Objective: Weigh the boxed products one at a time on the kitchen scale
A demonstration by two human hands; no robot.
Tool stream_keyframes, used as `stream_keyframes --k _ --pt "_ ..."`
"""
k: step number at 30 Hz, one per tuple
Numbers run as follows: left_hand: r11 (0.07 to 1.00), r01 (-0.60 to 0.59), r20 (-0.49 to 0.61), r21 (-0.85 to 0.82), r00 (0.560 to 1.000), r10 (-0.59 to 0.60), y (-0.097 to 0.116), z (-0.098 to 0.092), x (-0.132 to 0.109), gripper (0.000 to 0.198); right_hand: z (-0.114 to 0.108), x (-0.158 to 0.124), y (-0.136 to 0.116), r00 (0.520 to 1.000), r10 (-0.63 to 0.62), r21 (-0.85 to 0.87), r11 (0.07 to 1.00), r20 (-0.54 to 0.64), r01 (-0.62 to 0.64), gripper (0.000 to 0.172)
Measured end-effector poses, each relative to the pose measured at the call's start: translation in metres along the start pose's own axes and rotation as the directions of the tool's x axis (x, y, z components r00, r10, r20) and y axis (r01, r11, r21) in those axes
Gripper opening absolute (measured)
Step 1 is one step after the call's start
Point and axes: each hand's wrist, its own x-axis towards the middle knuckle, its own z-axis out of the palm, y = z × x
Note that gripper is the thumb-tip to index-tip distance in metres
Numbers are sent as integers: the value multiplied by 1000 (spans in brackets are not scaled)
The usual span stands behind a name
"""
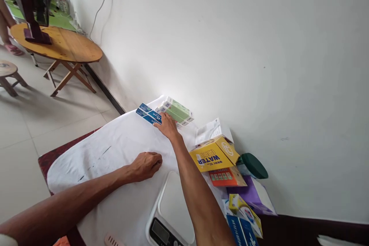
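Note:
My right hand (167,126) reaches to the far end of the table, its thumb and fingers closed around the near end of a long blue carton (150,116). The blue packaging shows two parallel printed bands; whether that is one carton or two side by side, I cannot tell. Right behind the fingers stand green and white boxes (179,111). Lower down, my left hand (147,166) rests on the white cloth (115,150), fingers curled in and nothing visible in them. A white scale (173,207) with a dark display lies below, partly covered by my right forearm.
Along the wall at right are a yellow box (211,157), an orange box (226,177), a dark green lid (253,165), a purple box (253,196) and more cartons. A round wooden table (69,46) with a fan (36,27) stands far left, near a stool (7,69) and a person's leg.

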Motion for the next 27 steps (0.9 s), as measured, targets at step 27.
stream_keyframes --k 27 --pt "996 58 21 63 998 -59 3 -4 3 21 -58 -311 0 952 299 3 954 -64 -300 37"
